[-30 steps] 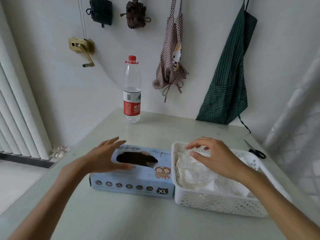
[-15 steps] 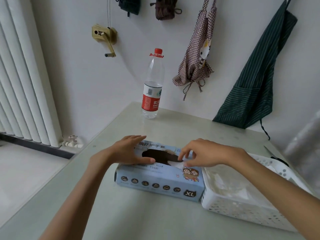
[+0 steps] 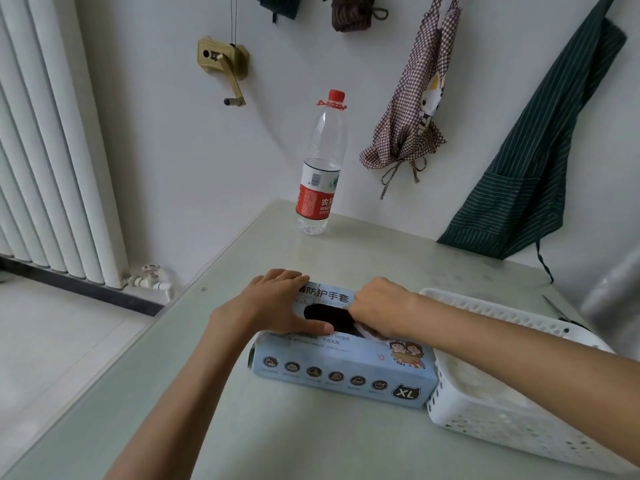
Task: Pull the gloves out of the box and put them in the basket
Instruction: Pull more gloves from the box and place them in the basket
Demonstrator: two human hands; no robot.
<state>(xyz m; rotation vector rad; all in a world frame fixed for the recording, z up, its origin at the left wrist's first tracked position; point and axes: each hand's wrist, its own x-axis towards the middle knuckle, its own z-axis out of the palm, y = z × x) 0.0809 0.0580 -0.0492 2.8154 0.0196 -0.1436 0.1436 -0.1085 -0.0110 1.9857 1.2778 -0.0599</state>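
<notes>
Pale-blue cardboard box sits touching the basket, left hand pressing flat on top. Right hand dips its fingers into the slot, on a glove perhaps; grip hidden. Next, probably: pull up, swing right.

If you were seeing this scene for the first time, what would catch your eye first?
Two hands meet on a blue glove box at the table's centre: the left hand lies flat on its top, while the right hand reaches into the dark opening. A white basket with gloves inside touches the box's right end. Behind, a red-capped bottle stands near the wall.
</notes>
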